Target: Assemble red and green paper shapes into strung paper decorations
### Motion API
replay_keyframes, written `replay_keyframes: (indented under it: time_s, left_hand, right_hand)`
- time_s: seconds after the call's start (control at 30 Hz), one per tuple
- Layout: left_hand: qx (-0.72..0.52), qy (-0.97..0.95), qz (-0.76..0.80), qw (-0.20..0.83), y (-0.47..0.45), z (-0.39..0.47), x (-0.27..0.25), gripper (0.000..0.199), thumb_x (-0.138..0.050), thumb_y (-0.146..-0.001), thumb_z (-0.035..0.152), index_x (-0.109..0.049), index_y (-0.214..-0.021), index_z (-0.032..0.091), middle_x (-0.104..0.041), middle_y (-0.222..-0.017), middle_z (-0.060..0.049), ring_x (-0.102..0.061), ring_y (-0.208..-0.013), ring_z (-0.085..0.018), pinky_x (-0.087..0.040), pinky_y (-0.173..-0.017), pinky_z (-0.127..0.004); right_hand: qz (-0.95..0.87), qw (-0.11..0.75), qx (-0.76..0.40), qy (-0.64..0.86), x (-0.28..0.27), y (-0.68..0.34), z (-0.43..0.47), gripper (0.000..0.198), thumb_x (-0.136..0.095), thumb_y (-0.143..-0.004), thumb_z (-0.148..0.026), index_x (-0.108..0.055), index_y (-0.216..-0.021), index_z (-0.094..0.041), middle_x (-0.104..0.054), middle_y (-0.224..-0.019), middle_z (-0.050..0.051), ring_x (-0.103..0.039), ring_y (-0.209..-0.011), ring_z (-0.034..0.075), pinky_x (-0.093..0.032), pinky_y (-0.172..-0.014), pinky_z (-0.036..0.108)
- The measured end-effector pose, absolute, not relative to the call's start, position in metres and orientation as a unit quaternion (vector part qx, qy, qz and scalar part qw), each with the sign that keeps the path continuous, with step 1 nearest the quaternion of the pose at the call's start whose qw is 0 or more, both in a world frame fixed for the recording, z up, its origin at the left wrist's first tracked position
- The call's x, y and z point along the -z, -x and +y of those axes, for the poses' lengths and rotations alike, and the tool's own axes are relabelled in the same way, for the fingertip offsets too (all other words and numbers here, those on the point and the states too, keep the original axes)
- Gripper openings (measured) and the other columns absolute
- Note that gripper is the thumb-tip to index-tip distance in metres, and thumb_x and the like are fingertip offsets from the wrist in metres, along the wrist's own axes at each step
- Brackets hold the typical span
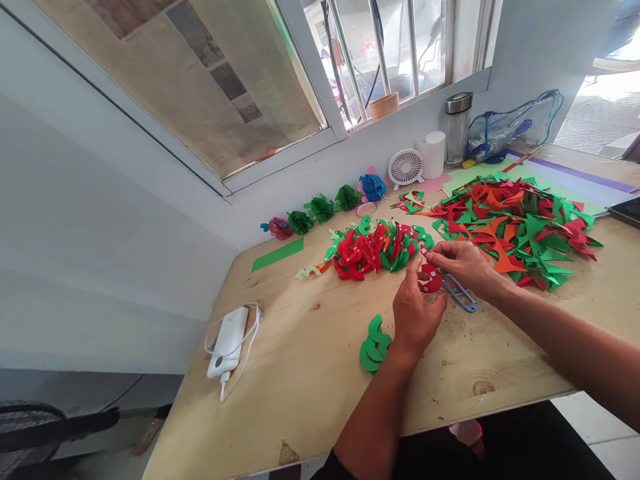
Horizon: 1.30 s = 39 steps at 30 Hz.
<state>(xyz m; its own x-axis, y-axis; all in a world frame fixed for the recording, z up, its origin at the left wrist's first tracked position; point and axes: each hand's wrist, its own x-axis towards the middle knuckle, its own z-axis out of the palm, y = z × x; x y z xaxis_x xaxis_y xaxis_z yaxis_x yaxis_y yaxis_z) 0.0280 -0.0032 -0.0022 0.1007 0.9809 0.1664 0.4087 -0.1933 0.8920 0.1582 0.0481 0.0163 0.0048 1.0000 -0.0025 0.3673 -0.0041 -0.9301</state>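
Both my hands meet over the wooden table, around a curved red paper cutout (431,280) with small white squares on it. My left hand (417,313) pinches its left side. My right hand (463,265) has thumb and forefinger closed on the upper end of the red paper. A blue-grey slim tool like a craft knife (460,293) sticks out below my right hand; whether the palm holds it or it lies on the table cannot be made out. Curved green paper pieces (375,343) lie beside my left forearm. Just beyond is a heap of red and green cutouts (367,250).
Paper scraps (515,227) are heaped to the right. A power bank (230,343) with its cable lies at left. Along the wall stand folded paper figures (320,208), a small fan (405,167), a white cylinder (435,153), a glass bottle (457,130) and a clear pouch (515,127).
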Motion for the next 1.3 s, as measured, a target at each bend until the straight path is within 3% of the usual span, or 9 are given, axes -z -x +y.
replay_keyframes:
  time_s: [0.47, 0.67, 0.83, 1.3]
  left_hand:
    - [-0.404, -0.708, 0.528, 0.237, -0.028, -0.003, 0.009, 0.068, -0.063, -0.073, 0.018, -0.034, -0.135, 0.025, -0.064, -0.101, -0.005, -0.06, -0.094, -0.022, -0.047, -0.086, -0.037]
    - [-0.391, -0.737, 0.52, 0.182, -0.028, -0.003, 0.009, 0.06, -0.055, -0.079, 0.018, -0.035, -0.135, 0.023, -0.062, -0.114, -0.009, -0.059, -0.101, -0.023, -0.048, -0.088, -0.038]
    - [-0.389, -0.748, 0.512, 0.165, -0.027, -0.003, 0.01, 0.064, -0.056, -0.078, 0.017, -0.033, -0.137, 0.025, -0.06, -0.12, -0.008, -0.058, -0.103, -0.023, -0.048, -0.089, -0.037]
    - [-0.436, -0.668, 0.533, 0.28, -0.026, -0.002, 0.007, 0.055, -0.056, -0.08, 0.019, -0.04, -0.132, 0.025, -0.067, -0.091, -0.003, -0.063, -0.082, -0.016, -0.05, -0.073, -0.029]
  right_hand:
    - [-0.573, 0.421, -0.402, 0.577, -0.021, -0.155, 0.044, 0.044, -0.059, -0.068, -0.059, -0.055, -0.058, -0.017, -0.048, -0.052, -0.001, -0.039, -0.048, 0.009, -0.029, -0.042, 0.023]
    - [-0.579, 0.426, -0.393, 0.573, -0.013, -0.155, 0.047, 0.038, -0.058, -0.069, -0.054, -0.055, -0.059, -0.017, -0.05, -0.054, -0.001, -0.041, -0.051, 0.01, -0.031, -0.045, 0.024]
    - [-0.564, 0.438, -0.406, 0.57, -0.015, -0.154, 0.046, 0.036, -0.059, -0.069, -0.052, -0.054, -0.059, -0.017, -0.05, -0.054, -0.001, -0.042, -0.051, 0.01, -0.032, -0.045, 0.023]
    - [-0.544, 0.446, -0.474, 0.53, -0.023, -0.153, 0.042, 0.04, -0.058, -0.073, -0.055, -0.051, -0.061, -0.018, -0.045, -0.053, -0.003, -0.037, -0.048, 0.008, -0.028, -0.043, 0.022]
